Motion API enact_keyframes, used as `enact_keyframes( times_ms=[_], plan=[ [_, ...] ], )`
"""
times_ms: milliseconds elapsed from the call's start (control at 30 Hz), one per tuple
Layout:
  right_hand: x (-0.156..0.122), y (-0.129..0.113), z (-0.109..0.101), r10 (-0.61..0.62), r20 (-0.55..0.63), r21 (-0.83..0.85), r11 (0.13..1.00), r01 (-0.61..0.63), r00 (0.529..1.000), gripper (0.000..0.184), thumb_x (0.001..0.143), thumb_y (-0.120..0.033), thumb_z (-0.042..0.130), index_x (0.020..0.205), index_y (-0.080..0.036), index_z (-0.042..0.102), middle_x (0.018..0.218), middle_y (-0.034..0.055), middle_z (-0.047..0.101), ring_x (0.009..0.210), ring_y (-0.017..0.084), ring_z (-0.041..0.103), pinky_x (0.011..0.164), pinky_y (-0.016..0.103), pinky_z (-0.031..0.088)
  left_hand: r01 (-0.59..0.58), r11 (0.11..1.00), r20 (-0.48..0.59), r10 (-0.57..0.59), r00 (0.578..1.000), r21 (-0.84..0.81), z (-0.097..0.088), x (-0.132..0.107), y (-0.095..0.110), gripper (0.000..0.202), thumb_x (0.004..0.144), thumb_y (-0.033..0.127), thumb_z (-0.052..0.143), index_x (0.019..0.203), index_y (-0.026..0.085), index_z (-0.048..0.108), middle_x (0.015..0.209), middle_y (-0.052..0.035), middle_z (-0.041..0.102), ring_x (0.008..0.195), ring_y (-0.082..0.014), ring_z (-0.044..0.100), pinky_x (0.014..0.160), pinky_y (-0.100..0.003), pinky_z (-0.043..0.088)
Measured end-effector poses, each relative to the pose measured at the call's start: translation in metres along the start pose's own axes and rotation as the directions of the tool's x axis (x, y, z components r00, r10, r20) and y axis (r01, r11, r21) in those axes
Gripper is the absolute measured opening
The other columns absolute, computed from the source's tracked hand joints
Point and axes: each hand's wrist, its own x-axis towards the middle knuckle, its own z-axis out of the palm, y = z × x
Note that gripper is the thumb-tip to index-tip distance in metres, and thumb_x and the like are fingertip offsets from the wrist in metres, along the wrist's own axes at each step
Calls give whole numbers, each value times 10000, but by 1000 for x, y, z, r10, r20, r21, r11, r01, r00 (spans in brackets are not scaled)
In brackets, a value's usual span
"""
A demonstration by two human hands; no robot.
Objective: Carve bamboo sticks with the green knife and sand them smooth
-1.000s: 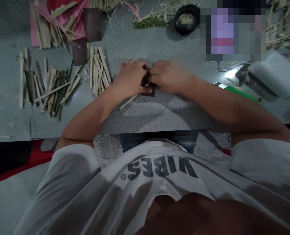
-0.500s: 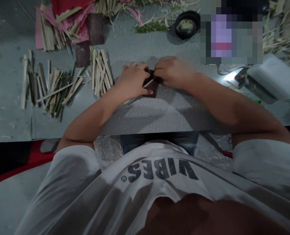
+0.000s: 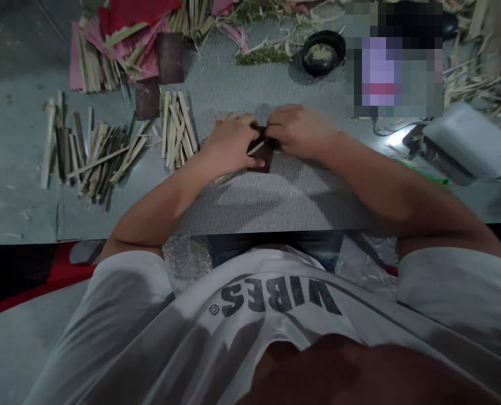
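Observation:
On the grey cloth in front of me lies a small dark brown sheet [image 3: 266, 164], rectangular and flat. My left hand [image 3: 232, 142] is curled over its left side, thumb at the near edge and fingers at the far edge, gripping it. A thin pale strip of bamboo or wood [image 3: 256, 148] runs slantwise across the sheet, between thumb and fingers. At the strip's far right end, the bent fingers of my right hand [image 3: 296, 126] pinch together. Those fingertips are partly in shadow, and the right hand is slightly blurred.
Left of my hands lie a stack of cut strips [image 3: 177, 129] and a looser pile [image 3: 101, 160]. Behind are brown sheets [image 3: 171, 58], pink and red wrapping [image 3: 138, 19] and a black bowl [image 3: 323, 53]. A white device [image 3: 468, 140] stands right, near shavings [image 3: 472, 84].
The whole view has shifted slightly, so the table's things appear a little lower. Both hands keep nearly the same hold on the sheet and strip.

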Motion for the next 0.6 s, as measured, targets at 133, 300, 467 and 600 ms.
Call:
enact_keyframes(
  times_ms=[133, 300, 467, 600],
  plan=[
    [-1, -4, -2, -51, 23, -60, 997, 52, 998, 416, 1240, -184, 500, 1310, -142, 907, 1335, 235, 871, 1301, 382, 729, 1167, 554, 588, 16, 1000, 3, -16, 1000, 5, 1, 0, 1, 464, 1101, 528, 953, 1504, 300, 975, 1872, -111, 732, 1692, -517, 610, 1357, -721, 569],
    [-4, 2, -4, 15, 15, -35, 999, -14, 1000, 326, 1244, -191, 557, 1300, -153, 876, 1330, 208, 859, 1253, 346, 697, 1171, 522, 567, 4, 1000, -14, -4, 1000, 9, 5, 2, 0, 551, 1111, 524, 937, 1614, 300, 931, 1881, -150, 727, 1727, -550, 616, 1342, -734, 561],
    [-5, -4, -13, -30, 102, -58, 998, 36, 994, 394, 1274, -169, 498, 1370, -110, 876, 1394, 246, 852, 1302, 364, 704, 1206, 534, 553, 12, 1000, -30, -12, 999, -3, 6, 2, 0, 436, 1073, 508, 984, 1475, 339, 985, 1837, -124, 759, 1729, -542, 631, 1364, -713, 563],
    [-5, -3, -12, 34, 83, -120, 993, -24, 996, 341, 1229, -157, 561, 1319, -125, 888, 1363, 237, 854, 1285, 370, 718, 1167, 530, 565, 0, 1000, -33, 0, 999, 3, 7, 1, 0, 456, 1100, 531, 953, 1518, 349, 977, 1828, -126, 757, 1711, -539, 639, 1359, -731, 567]
  ],
)
